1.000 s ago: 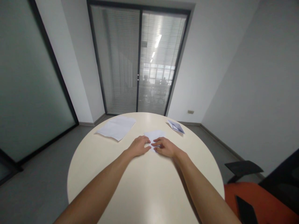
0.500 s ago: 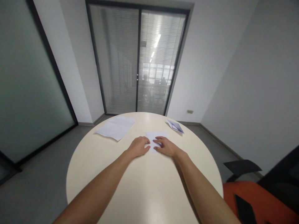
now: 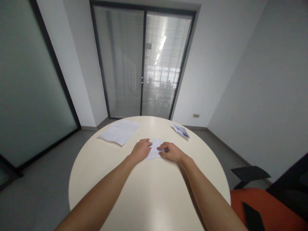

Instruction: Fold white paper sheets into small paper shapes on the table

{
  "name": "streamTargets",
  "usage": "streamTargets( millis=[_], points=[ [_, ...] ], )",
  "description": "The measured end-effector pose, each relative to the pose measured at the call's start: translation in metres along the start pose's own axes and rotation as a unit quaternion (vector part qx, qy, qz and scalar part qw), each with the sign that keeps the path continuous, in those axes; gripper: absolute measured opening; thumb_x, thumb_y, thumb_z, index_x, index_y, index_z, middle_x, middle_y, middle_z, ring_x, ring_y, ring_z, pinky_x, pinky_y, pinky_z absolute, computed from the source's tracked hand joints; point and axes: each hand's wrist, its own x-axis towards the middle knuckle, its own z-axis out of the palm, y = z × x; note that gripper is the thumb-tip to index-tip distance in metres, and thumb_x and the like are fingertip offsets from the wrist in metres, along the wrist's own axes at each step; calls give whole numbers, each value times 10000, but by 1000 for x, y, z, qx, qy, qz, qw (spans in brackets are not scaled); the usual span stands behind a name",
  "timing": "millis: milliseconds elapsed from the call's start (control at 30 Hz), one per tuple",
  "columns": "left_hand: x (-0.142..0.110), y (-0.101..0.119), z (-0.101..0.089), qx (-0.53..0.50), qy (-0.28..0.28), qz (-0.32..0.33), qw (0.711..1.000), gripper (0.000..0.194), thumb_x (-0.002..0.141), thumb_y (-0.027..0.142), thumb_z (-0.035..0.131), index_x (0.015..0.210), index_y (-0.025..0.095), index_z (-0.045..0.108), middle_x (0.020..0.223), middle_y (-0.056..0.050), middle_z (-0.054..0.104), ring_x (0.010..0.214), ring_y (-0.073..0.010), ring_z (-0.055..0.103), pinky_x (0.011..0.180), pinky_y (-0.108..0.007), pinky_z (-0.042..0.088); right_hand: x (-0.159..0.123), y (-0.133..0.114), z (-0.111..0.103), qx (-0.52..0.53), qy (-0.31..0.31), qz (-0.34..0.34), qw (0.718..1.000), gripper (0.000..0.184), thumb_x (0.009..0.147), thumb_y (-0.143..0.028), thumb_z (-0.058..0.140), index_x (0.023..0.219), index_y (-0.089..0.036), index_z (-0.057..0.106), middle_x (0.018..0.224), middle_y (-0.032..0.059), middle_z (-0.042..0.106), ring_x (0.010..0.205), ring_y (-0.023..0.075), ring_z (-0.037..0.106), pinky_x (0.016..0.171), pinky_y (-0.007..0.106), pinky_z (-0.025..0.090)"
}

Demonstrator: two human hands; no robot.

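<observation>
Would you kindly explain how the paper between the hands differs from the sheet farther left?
The paper looks smaller than the sheet. The left hand and right hand touch the paper, while neither touches the sheet. Both look white and lie on the table.

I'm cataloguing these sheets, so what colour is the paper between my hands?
The paper is white, best seen in the head view.
</observation>
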Motion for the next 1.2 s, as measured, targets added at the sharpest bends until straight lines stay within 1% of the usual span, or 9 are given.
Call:
streamTargets(
  millis=[100, 167, 267, 367, 567, 767, 867, 1000, 1200],
  points=[
    [1, -2, 2, -19, -5, 15, 1000, 350, 941, 212, 554, 1261, 213, 697, 1440, -99, 582, 1331, -259, 517, 1141, -400, 395, 1, 8, -2, -21, 17, 22, 999, 303, 825, -269, 660, 1094, -198, 779, 1063, 78, 760, 875, 200, 673, 831, 291, 501],
    [2, -2, 3, -29, -10, 28, 999, 342, 942, 185, 545, 1236, 219, 715, 1434, -84, 592, 1324, -250, 526, 1140, -391, 399, -1, 18, -7, -66, 40, 50, 996, 308, 836, -275, 650, 1105, -185, 771, 1063, 89, 759, 903, 212, 678, 859, 297, 493],
    [2, -1, 5, -47, -28, 51, 997, 348, 944, 143, 516, 1204, 219, 735, 1396, -67, 627, 1300, -233, 551, 1133, -374, 410, -6, 33, -15, -141, 95, 118, 978, 304, 848, -342, 657, 1081, -184, 772, 1120, 115, 744, 1014, 252, 672, 918, 317, 476],
    [2, -2, 7, -66, -34, 65, 995, 364, 942, 119, 499, 1196, 220, 740, 1358, -60, 656, 1273, -217, 576, 1120, -362, 427, -11, 45, -18, -173, 137, 187, 957, 323, 849, -446, 666, 1031, -205, 781, 1201, 120, 719, 1096, 271, 657, 948, 321, 469],
    [2, -4, 7, -74, -29, 70, 994, 363, 931, 105, 512, 1183, 228, 743, 1352, -56, 660, 1258, -209, 589, 1112, -361, 434, -8, 47, -12, -170, 136, 236, 947, 393, 828, -489, 673, 1097, -220, 770, 1256, 101, 698, 1159, 280, 631, 987, 339, 462],
    [1, -1, 4, -78, -40, 68, 994, 363, 931, 101, 514, 1170, 246, 746, 1346, -35, 665, 1258, -191, 593, 1116, -347, 428, -2, 46, -10, -161, 134, 306, 929, 460, 773, -492, 716, 1116, -188, 752, 1204, 129, 719, 1141, 331, 632, 914, 389, 496],
    [1, 0, 4, -77, -39, 66, 994, 356, 938, 113, 510, 1170, 245, 747, 1343, -34, 668, 1252, -188, 597, 1116, -343, 429, -2, 48, -8, -161, 148, 311, 925, 438, 750, -471, 731, 1083, -187, 749, 1171, 131, 726, 1131, 349, 630, 863, 400, 509],
    [1, 0, 4, -73, -37, 71, 994, 354, 940, 122, 509, 1171, 248, 746, 1341, -29, 670, 1254, -187, 595, 1115, -338, 431, -1, 51, -4, -169, 163, 297, 926, 332, 742, -415, 728, 1001, -208, 752, 1066, 103, 749, 1058, 314, 662, 796, 354, 509],
    [1, 1, 3, -75, -41, 70, 994, 366, 923, 105, 511, 1163, 246, 749, 1339, -34, 670, 1252, -191, 597, 1116, -352, 435, -1, 52, -6, -137, 146, 258, 945, 275, 752, -343, 705, 986, -206, 751, 1021, 92, 753, 973, 255, 680, 788, 314, 506]
  ],
)
